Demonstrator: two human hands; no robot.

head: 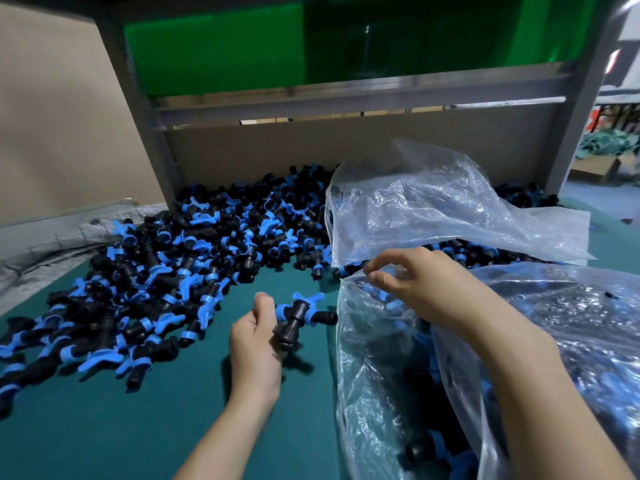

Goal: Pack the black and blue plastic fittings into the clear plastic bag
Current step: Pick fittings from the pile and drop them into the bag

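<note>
Bagging up at the teal counter (166,427).
Gripping black-and-blue fittings (296,315) in curled left hand (254,344); pinching clear plastic bag (381,375) rim between right hand (420,284) fingers (388,258).

The fittings (180,271) heaped at left are black with bright blue collars and winged handles. The single fitting (292,320) at centre is the same black and blue. The table (104,427) is dark teal. The bag (381,375) at lower right is clear with a bluish sheen, black and blue showing through. At top, a panel (225,46) is vivid green above a grey frame (346,102). The board (52,116) at upper left is plain tan.
</note>
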